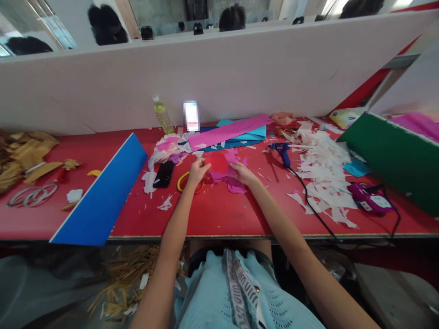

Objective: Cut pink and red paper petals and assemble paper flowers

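A flat red disc (216, 162) is between my two hands, above crumpled pink paper (236, 185) on the red table. My left hand (199, 171) is closed, thumb and fingers pinching the disc's left edge. On the other side my right hand (243, 173) is closed on the pink paper by the disc's right edge; its fingertips are partly hidden. Yellow-handled scissors (179, 182) lie beside my left wrist, partly covered by it. Further left is a black phone (164, 174).
A blue board (106, 196) stands at left and a green one (394, 160) at right. A blue glue gun (282, 153) with a trailing cord lies near white paper scraps (324, 173). Behind are folded pink paper (229, 131), a bottle (163, 116) and a lit screen (191, 115).
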`<state>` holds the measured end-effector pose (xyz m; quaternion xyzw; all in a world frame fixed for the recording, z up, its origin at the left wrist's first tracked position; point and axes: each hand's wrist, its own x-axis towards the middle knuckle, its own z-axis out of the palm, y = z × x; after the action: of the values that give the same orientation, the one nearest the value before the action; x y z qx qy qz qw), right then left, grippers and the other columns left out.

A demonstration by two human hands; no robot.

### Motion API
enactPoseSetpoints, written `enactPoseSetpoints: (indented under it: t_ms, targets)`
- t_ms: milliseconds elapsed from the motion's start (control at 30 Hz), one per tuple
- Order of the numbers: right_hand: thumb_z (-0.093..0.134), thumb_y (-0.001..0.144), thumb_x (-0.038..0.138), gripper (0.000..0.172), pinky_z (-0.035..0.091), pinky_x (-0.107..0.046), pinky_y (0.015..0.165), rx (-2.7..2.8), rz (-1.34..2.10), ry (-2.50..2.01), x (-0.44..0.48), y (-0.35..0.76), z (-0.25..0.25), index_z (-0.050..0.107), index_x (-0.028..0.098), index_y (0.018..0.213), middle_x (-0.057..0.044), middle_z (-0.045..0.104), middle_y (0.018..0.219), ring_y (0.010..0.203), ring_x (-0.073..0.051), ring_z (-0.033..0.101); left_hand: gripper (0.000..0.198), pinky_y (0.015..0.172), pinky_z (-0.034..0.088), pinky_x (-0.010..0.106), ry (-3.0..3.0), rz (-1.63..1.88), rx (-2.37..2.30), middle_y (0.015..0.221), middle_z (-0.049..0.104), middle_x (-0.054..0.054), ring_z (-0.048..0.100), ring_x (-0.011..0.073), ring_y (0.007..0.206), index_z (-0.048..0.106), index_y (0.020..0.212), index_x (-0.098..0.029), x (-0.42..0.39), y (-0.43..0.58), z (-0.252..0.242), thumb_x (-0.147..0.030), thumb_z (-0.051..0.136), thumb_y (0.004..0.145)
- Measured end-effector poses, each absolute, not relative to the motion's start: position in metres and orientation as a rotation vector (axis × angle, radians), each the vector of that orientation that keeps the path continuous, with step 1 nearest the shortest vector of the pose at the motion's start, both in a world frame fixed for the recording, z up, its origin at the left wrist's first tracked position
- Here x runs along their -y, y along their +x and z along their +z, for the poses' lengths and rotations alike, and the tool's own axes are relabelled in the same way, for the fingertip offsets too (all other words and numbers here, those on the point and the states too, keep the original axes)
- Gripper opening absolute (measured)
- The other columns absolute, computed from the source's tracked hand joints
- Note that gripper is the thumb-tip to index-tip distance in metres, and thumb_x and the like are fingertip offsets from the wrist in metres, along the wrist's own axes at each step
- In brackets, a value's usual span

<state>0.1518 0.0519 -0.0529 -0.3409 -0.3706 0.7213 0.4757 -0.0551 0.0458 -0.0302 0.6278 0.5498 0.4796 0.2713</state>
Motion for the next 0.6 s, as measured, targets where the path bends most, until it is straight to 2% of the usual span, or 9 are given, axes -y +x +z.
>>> enactPoseSetpoints:
  t_ms: [167, 333, 467, 600]
  targets:
    - [0.068, 0.071, 0.029, 0.015, 0.056, -0.027, 0.065, 0.954, 1.800, -0.776, -0.047, 0.153, -0.049, 0.066, 0.019, 0.082, -0.002, 0.073, 0.080, 0.072, -0.016, 0.069, 0.015, 0.063, 0.047, 0.024, 1.672, 1.274, -1.320, 0.072, 0.062, 0.001, 0.060, 0.0132, 0.067, 0.059, 0.083, -0.015, -0.044, -0.041, -0.043, -0.024, 0.058, 0.071]
    - [0.072, 0.068, 0.027, 0.018, 0.056, -0.026, 0.065, 0.986, 1.821, -0.740, -0.046, 0.152, -0.048, 0.067, 0.018, 0.082, -0.001, 0.073, 0.079, 0.071, -0.015, 0.068, 0.044, 0.066, 0.045, 0.025, 1.713, 1.322, -1.354, 0.067, 0.054, -0.004, 0.054, 0.0109, 0.061, 0.054, 0.113, -0.019, -0.043, -0.039, -0.048, -0.015, 0.059, 0.069]
    - [0.071, 0.069, 0.031, 0.021, 0.057, -0.029, 0.072, 0.946, 1.803, -0.729, -0.048, 0.152, -0.050, 0.067, 0.019, 0.086, -0.001, 0.073, 0.084, 0.077, -0.015, 0.068, 0.036, 0.074, 0.044, 0.026, 1.767, 1.322, -1.369, 0.070, 0.054, -0.001, 0.054, 0.0121, 0.067, 0.058, 0.109, -0.020, -0.042, -0.036, -0.048, -0.017, 0.058, 0.074]
    - [0.067, 0.073, 0.036, 0.021, 0.057, -0.031, 0.071, 0.943, 1.773, -0.730, -0.050, 0.152, -0.051, 0.067, 0.019, 0.086, -0.002, 0.072, 0.084, 0.078, -0.016, 0.068, 0.041, 0.065, 0.045, 0.025, 1.695, 1.334, -1.320, 0.065, 0.054, -0.003, 0.053, 0.0109, 0.057, 0.053, 0.119, -0.019, -0.042, -0.035, -0.047, -0.021, 0.056, 0.078]
